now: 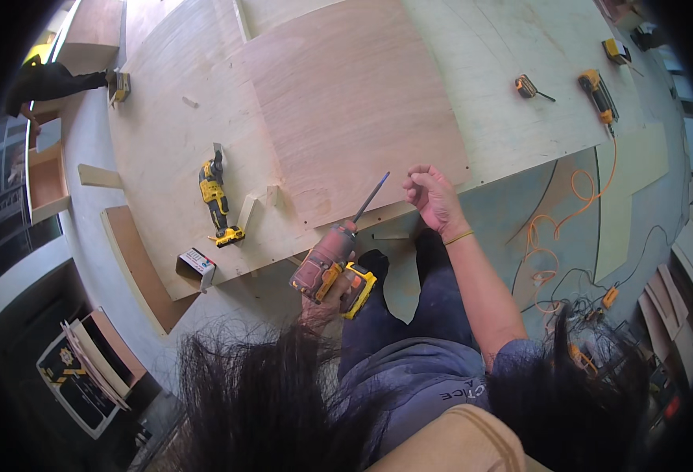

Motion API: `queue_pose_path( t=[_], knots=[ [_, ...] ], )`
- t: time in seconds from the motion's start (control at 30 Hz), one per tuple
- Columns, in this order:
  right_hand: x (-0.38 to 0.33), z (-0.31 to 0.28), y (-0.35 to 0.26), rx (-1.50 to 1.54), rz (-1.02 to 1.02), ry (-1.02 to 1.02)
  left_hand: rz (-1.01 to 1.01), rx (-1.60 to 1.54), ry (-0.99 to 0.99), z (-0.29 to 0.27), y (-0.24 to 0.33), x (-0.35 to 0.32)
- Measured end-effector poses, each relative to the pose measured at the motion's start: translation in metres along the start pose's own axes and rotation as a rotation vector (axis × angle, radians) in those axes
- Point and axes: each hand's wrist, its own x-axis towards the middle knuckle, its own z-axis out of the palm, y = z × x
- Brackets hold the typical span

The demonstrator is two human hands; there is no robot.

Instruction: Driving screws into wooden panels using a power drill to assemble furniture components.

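Note:
My left hand (332, 295) is wrapped round the grip of a cordless drill driver (324, 256) with a yellow battery at its base. Its long, dark bit (372, 197) slants up and to the right, over the near edge of a reddish plywood sheet (354, 102). To the right of the bit tip, my right hand (434, 197) is raised with its fingers curled together; whatever is between the fingertips is too small to name. That sheet lies flat on a larger pale plywood panel (511, 141), with dark dots, perhaps screws, near its near corners.
Left on the panel lies a yellow-black oscillating tool (215, 197), near small wood offcuts (274, 195) and an open box (197, 266). At right are a tape measure (526, 86), a nail gun (598, 94) and its coiled orange hose (551, 228). Another person (47, 86) stands far left.

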Motion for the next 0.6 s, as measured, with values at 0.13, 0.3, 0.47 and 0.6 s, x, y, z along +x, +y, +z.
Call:
queue_pose_path(
  t=[0.13,0.3,0.47,0.6],
  knots=[
    [0.007,0.033,0.008,0.01,0.018,0.014,-0.008,-0.012,0.037,-0.023,-0.006,-0.005],
    [0.021,0.051,0.018,-0.042,0.068,-0.066,-0.026,-0.116,0.055,-0.035,-0.007,-0.009],
    [0.023,0.07,0.03,-0.119,0.126,-0.125,-0.111,-0.141,0.014,-0.051,-0.007,-0.01],
    [0.023,0.076,0.033,-0.088,0.165,-0.204,-0.128,-0.117,0.001,-0.058,-0.013,-0.011]
  ],
)
